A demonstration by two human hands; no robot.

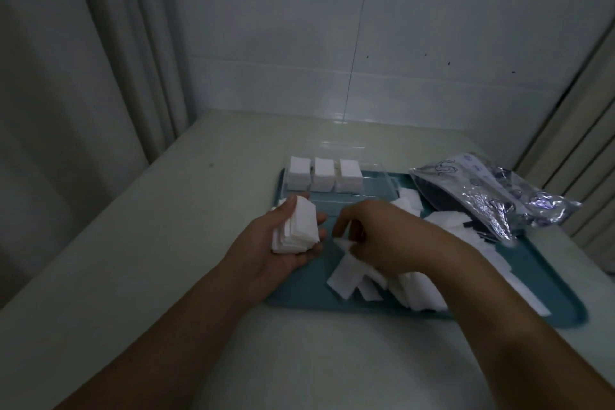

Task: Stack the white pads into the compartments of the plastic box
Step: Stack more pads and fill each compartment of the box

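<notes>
Holding a stack of white pads (294, 230), the left hand (283, 240) lay palm-up over the near-left corner of the teal tray (299, 299), thumb pressed on the stack's far edge and fingers (319, 218) curled up under it, i.e. grasping the stack. The right hand (382, 233) was knuckles-up over the tray's middle, its fingertips bent down and pinching a single pad (342, 243) at the edge of the loose pile (416, 289); grip partly hidden by the hand itself, but contact w/ the pad was visible. Loose pads were spread across the tray's centre and right side, overlapping, some under the right forearm.

Clear plastic box (339, 176) sat at the tray's far-left end, lid open and standing up toward the wall. Three compartments in its far row each held a full stack of pads (324, 175), side by side, tops approx. level. Near row of the box showed no pads that could be made out; dividers hard to see in dim light.

A crumpled silver foil bag (492, 193) w/ printed markings lay on the tray's far-right corner, partly overhanging onto the counter (133, 243). Tray rested on the pale counter, which met a white tiled wall (366, 43) at the back. Grey curtain (83, 60) hung at left.
</notes>
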